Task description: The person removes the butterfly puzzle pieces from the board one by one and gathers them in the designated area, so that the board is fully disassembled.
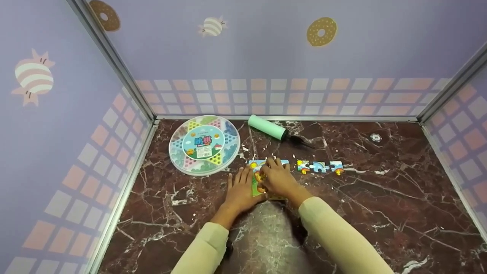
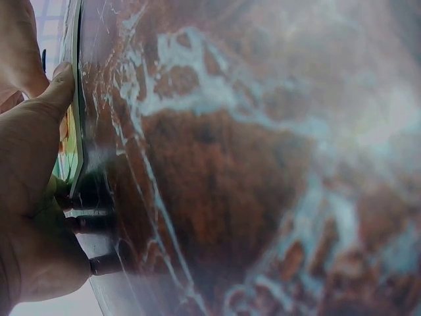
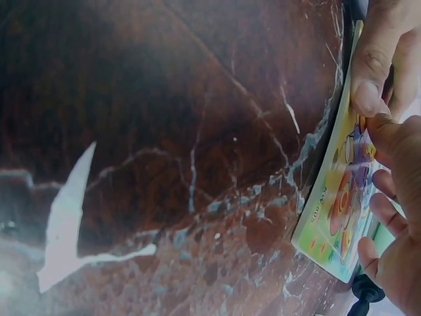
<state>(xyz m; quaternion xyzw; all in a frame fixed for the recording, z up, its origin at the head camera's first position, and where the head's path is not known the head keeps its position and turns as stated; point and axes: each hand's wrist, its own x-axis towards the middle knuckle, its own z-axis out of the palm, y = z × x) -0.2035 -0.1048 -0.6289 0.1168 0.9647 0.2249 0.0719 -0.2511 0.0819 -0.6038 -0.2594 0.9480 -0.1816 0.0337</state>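
Step, my call: fitting pieces into the puzzle board (image 1: 255, 189), which sits on the desk (image 1: 384, 217) right in front of me, under both hands. My left hand (image 1: 239, 192) braces it, fingers stretched out at the left side, thumb along the near edge; that grip isn't clenched. My right hand (image 1: 280, 179) is over the middle with bent fingers; can't tell if that grip is pinching a piece or only pressing, its own back hides the tips.

Next move, judging from here: seat whatever is under the right fingers, board held steady, then reach for the three loose pieces (image 1: 319, 167) lined up just right of the board.

Around: round Chinese checkers box (image 1: 204, 146) left and beyond, apart from the board; mint-green pump (image 1: 268, 128) behind it; small round chip (image 1: 376, 137) off far right. None blocks the reach to the pieces. Main obstacle: my right hand covering the board's gaps, if any.
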